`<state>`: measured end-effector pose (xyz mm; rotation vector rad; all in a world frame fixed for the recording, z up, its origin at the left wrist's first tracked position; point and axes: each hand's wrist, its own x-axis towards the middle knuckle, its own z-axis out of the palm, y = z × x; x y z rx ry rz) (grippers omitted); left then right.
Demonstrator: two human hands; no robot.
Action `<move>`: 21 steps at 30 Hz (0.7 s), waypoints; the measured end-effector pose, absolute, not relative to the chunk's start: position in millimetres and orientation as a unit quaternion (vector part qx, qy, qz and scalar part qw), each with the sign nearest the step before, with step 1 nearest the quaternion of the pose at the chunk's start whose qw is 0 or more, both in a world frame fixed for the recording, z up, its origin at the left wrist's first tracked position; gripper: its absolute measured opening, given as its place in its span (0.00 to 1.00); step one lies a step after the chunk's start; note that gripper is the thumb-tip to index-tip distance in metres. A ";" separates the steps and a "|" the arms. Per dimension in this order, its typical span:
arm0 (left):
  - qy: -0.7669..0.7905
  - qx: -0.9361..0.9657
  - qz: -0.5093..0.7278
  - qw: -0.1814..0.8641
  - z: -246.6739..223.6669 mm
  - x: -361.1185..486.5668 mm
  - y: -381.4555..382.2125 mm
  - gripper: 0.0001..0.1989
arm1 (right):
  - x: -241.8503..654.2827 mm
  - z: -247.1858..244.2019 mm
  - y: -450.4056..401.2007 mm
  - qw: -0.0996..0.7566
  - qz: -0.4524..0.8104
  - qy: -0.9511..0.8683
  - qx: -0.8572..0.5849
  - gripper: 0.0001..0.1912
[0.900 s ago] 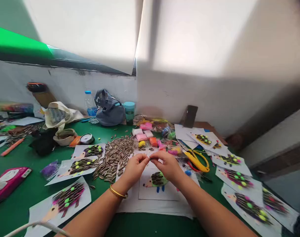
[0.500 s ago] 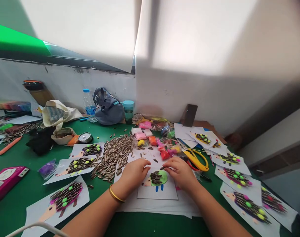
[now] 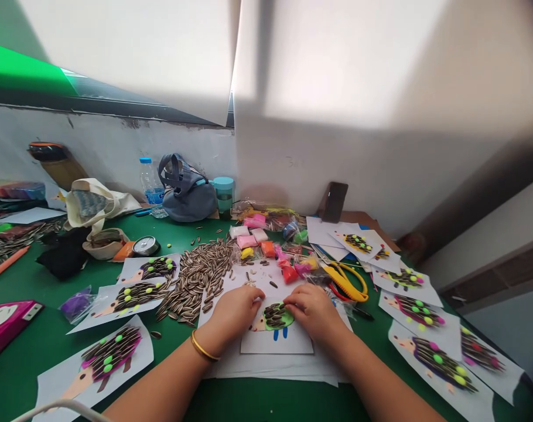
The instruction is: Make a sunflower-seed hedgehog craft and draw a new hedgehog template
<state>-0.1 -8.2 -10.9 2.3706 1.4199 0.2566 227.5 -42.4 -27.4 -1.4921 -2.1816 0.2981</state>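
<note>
A small white card (image 3: 275,346) lies on white sheets and bears a hedgehog with a green clay body (image 3: 288,319), a pale face and two blue legs. Dark striped sunflower seeds cover much of the body. My right hand (image 3: 314,308) reaches over the card's upper right, thumb and fingers pinched together at the green body's top edge; a dark seed seems to be between the fingertips. My left hand (image 3: 238,308), with a gold bangle on the wrist, rests at the card's upper left, fingertips pressed together; what they hold, if anything, is hidden.
Left of the sheets lies a seed pile (image 3: 200,275). Behind are bagged clay pieces (image 3: 266,249); yellow-handled scissors (image 3: 348,281) lie right. Finished hedgehog cards (image 3: 413,310) flank both sides. A phone (image 3: 335,201), a cup (image 3: 225,196) and a bag (image 3: 187,199) stand by the wall.
My right hand has moved left and slightly down, bringing its fingertips onto the green body. My left hand stays nearly in place by the card. The whole view has shifted slightly.
</note>
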 end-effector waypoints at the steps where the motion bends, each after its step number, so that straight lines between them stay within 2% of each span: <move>1: 0.503 0.840 0.090 0.182 -10.8 0.0 -8.2 0.15 | 226.9 -27.3 -42.7 0.238 0.105 -0.798 -0.544 0.05; 11: 0.504 0.841 0.087 0.175 -10.8 0.2 -8.4 0.15 | 220.7 -31.5 -42.9 0.224 0.038 -0.820 -0.525 0.05; 21: 0.505 0.838 0.086 0.190 -8.7 0.4 -9.3 0.15 | 218.3 -30.5 -42.8 0.225 0.031 -0.831 -0.508 0.05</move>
